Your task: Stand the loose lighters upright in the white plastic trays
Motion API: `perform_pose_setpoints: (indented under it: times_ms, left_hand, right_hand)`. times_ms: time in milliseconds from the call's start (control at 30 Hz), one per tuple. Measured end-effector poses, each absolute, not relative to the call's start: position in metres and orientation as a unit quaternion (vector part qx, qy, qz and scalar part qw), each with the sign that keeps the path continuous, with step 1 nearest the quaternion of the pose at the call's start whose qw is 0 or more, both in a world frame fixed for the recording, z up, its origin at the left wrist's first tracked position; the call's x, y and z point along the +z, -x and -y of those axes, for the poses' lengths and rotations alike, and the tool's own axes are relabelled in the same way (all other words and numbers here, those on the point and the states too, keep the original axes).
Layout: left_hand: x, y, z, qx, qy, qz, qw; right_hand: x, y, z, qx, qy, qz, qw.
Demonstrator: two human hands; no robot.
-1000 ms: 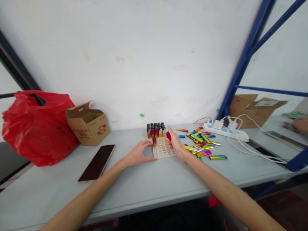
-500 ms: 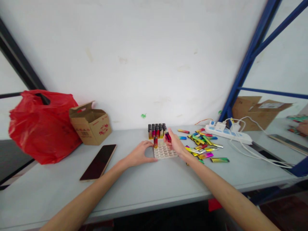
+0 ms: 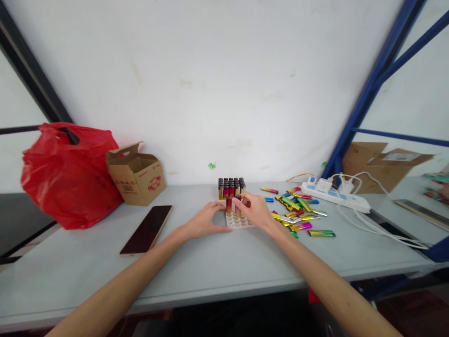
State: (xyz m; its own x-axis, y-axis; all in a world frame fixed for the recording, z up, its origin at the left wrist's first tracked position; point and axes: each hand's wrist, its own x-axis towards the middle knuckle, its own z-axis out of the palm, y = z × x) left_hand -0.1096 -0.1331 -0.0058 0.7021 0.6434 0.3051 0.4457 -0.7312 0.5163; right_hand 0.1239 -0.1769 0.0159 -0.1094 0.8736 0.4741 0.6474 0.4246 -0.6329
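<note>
A pale tray with rows of round holes (image 3: 241, 222) lies on the table between my hands. One red and yellow lighter (image 3: 228, 205) stands upright at its left side. My right hand (image 3: 253, 208) pinches a second red and yellow lighter (image 3: 238, 209), held upright over the tray. Thumb and fingers of my left hand (image 3: 207, 218) are spread at the tray's left edge, with nothing between them. Just behind the tray stands a block of upright lighters with black tops (image 3: 231, 186). Many shiny coloured lighters lie in a loose pile (image 3: 296, 208) on the right.
On the left are a phone (image 3: 147, 230), an open cardboard box (image 3: 138, 180) and a red plastic bag (image 3: 73, 178). A white power strip (image 3: 336, 196) with cables lies at the right, near a blue metal frame (image 3: 366, 93). Part of another person's hand shows at the far right.
My right hand has moved left and down, bringing its lighter upright over the tray beside the standing one. My left hand remains at the tray's edge. The view has shifted slightly.
</note>
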Motion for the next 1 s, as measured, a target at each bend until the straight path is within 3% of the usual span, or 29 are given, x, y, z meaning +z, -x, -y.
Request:
perform_pose_setpoints:
  times_ms: [167, 433, 667, 1000]
  left_hand:
    - [-0.005, 0.109, 0.133, 0.235, -0.899, -0.305, 0.211]
    - [-0.007, 0.109, 0.132, 0.238, -0.900, -0.300, 0.207]
    - [-0.008, 0.109, 0.131, 0.240, -0.900, -0.305, 0.198]
    - [-0.010, 0.111, 0.127, 0.236, -0.901, -0.310, 0.192]
  right_hand:
    - [0.011, -0.123, 0.174, 0.210, 0.513, 0.718, 0.421]
    - [0.008, -0.117, 0.169, 0.182, 0.500, 0.758, 0.377]
    - [0.014, -0.110, 0.172, 0.046, 0.558, 0.773, 0.297]
    - [0.023, -0.166, 0.161, -0.023, 0.621, 0.730, 0.283]
